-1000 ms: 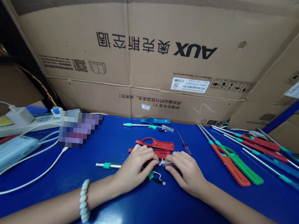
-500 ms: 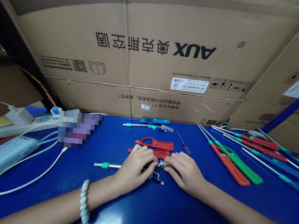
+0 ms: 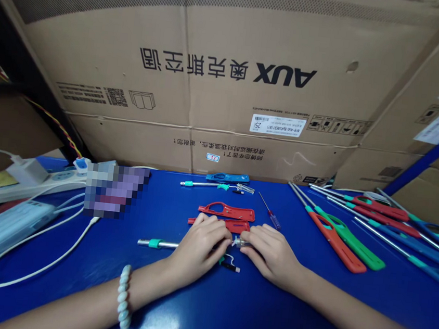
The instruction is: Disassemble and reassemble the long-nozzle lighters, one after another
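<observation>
On the blue table point(image 3: 204, 309), long lighters point(image 3: 345, 252) are lying on your right, seemingly whole. Your left hand point(image 3: 201, 243) is curling over a metal tube point(image 3: 169, 245); I can't tell what it's holding. Two red shells point(image 3: 234, 211) are lying behind, unjoined, so this one seems far from whole. Your right hand point(image 3: 276, 254) is pinching a little clear tank point(image 3: 241, 241), just beside your left hand.

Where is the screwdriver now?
In the head view, the screwdriver lies on the blue table beyond the right hand, right of the red casings and left of the orange lighter.
</observation>
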Available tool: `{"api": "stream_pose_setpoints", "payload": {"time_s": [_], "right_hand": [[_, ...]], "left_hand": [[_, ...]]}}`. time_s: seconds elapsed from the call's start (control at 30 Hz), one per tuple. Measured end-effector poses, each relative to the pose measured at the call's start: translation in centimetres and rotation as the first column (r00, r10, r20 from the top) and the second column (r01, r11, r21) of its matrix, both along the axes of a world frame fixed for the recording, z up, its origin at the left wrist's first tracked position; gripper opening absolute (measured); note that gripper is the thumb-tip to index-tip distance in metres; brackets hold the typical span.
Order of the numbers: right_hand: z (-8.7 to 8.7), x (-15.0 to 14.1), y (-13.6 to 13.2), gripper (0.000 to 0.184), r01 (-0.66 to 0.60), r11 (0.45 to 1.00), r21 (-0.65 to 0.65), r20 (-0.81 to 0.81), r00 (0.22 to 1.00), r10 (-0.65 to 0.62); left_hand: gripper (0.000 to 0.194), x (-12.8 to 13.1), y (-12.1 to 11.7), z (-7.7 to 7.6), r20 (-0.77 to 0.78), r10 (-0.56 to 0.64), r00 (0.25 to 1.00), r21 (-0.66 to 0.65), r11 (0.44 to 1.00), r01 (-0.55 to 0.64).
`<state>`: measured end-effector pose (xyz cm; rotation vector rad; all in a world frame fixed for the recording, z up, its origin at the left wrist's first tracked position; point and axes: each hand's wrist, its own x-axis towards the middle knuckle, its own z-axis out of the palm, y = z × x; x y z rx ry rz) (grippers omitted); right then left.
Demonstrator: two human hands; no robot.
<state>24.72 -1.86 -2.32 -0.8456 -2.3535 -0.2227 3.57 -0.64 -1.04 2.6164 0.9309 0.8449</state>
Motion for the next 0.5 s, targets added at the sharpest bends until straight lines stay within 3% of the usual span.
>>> {"api": "stream_pose_setpoints", "payload": {"time_s": [0.5], "right_hand": [[0.10, -0.04, -0.05, 0.029, -0.028, 1.000, 0.011, 0.026, 0.999, 0.028]], "left_hand": [[0.019, 0.08, -0.24, -0.05, -0.048, 0.006, 0.999, 0.069, 0.998, -0.003]]}}
